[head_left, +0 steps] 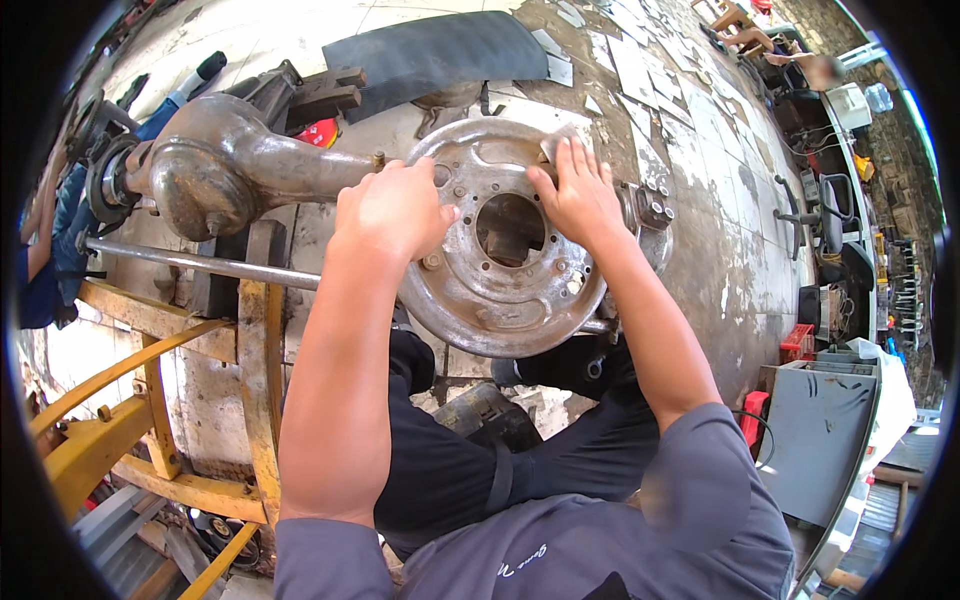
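A round, bare-metal brake backing plate (515, 330) with a large centre hole stands on the end of an axle housing (215, 165). My left hand (392, 208) is closed over the plate's left edge, its fingers curled and its thumb on the face. At the upper right of the plate, my right hand (583, 195) lies nearly flat, fingers stretched forward and thumb by the centre hole. Under its fingertips a small greyish-brown sheet (558, 141), apparently sandpaper, is pressed against the plate. The underside of both hands is hidden.
A metal rod (200, 262) runs left below the housing, above a yellow metal frame (262, 400). A dark curved panel (435, 60) lies beyond the plate. Broken tiles (635, 75) cover the far floor. At right are a grey cabinet (815, 440) and a seated person (790, 60).
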### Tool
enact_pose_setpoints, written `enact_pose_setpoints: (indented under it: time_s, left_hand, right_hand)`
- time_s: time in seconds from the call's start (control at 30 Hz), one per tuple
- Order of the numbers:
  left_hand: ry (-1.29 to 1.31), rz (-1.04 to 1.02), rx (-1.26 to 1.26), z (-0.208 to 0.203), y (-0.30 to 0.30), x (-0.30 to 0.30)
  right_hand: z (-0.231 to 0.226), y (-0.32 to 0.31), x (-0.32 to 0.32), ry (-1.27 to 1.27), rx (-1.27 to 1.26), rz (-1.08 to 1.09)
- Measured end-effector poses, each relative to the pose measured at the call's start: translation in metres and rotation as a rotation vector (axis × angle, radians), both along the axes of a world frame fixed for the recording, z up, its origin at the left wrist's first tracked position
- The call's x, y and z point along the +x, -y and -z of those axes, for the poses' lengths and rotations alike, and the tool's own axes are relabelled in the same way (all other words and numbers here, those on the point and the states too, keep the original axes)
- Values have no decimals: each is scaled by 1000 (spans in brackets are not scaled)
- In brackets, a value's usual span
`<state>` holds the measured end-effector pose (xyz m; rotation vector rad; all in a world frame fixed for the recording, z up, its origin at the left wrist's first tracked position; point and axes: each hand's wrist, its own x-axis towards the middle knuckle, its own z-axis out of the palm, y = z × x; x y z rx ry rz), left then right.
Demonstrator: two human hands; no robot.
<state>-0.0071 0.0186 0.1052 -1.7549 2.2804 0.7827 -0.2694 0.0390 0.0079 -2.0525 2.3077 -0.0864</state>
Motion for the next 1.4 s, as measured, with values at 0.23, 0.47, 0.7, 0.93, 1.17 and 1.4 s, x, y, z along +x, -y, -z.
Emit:
enact_pose_setpoints:
  time_s: [0.23,0.47,0.7,0.93,1.17,1.4]
  left_hand:
    - [46,-1,37,-10,3,0]
    - [17,-47,-37,-1,-4,5]
    - [15,-41,28,-3,3,3]
    - [4,-42,67,-6,9,4]
    - [-9,-107,51,-3,15,10]
    - [13,-82,117,-2,23,11]
  right_hand:
    - [-7,-35,9,-82,140,90]
    - [6,-15,8,68,63,76]
    - [7,-13,12,-18,1,-104]
    - [7,-12,-8,-29,26,-183]
    - [1,7,-7,49,55,-205]
    - [13,16,-20,144,-32,-82]
